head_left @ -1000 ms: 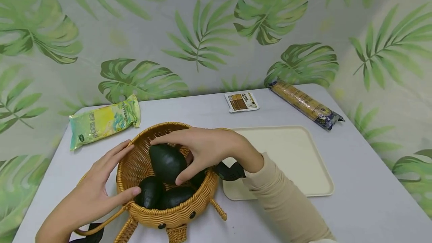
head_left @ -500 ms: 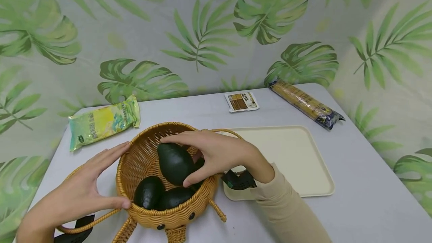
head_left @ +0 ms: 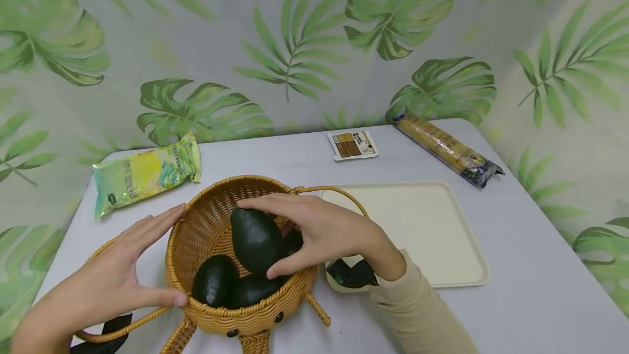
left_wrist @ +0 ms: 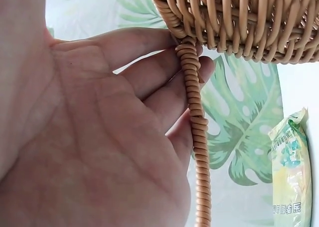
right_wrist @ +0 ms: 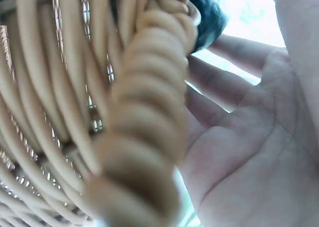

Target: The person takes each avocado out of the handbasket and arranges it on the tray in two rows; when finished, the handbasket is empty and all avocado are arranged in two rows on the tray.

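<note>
A wicker basket (head_left: 241,316) with a woven animal face stands at the front left of the table. Several dark green avocados lie inside, among them one avocado (head_left: 215,280) on the left. My right hand (head_left: 319,234) grips another avocado (head_left: 255,240) at mouth height, thumb on its near side and fingers across the far side. With fingers extended, my left hand (head_left: 113,272) rests against the left rim, fingertips and thumb tip at the edge. In the left wrist view, its fingers pass behind the basket handle (left_wrist: 199,137). The other handle (right_wrist: 144,102) crosses the right wrist view.
A cream tray (head_left: 427,234) lies right of the basket, partly under my right forearm. Toward the back are a yellow-green packet (head_left: 147,173) at left, a small brown-and-white packet (head_left: 352,145), and a long golden packet (head_left: 444,146) at right.
My right hand has moved slightly right with the avocado. My left hand has shifted a little left, its thumb going from over the basket to the rim.
</note>
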Demonstrator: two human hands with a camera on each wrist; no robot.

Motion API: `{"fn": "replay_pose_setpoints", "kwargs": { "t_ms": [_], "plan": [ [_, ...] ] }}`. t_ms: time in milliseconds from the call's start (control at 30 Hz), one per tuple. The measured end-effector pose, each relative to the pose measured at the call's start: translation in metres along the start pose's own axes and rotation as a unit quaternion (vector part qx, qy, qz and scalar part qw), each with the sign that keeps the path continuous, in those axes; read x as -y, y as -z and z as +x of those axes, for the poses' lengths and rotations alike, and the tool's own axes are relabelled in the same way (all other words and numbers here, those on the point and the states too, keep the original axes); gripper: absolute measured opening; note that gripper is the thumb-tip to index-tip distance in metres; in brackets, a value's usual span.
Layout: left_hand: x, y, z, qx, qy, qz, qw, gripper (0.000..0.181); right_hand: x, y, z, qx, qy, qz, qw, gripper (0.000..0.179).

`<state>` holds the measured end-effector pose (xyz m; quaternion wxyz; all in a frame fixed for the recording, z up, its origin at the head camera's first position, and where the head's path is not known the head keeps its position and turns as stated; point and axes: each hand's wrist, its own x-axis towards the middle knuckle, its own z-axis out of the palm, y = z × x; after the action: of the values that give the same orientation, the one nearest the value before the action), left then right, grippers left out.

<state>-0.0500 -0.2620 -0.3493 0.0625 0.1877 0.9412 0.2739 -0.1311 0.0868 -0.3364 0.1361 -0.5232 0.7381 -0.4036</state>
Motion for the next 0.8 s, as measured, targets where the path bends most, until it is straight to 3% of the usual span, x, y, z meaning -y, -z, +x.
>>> {"fn": "replay_pose_setpoints", "kwargs": {
  "t_ms": [400,800],
  "plan": [
    [0.001,0.001,-0.001,0.005,0.011,-0.016,0.9998,0.129,0.002,0.020,-0.021,-0.023,-0.010,0.043,0.9987,0.095],
    [-0.001,0.002,0.000,0.000,-0.002,-0.005,1.0000,0.130,-0.005,0.043,-0.045,-0.044,-0.036,0.057,0.9967,0.094]
  ]
}}
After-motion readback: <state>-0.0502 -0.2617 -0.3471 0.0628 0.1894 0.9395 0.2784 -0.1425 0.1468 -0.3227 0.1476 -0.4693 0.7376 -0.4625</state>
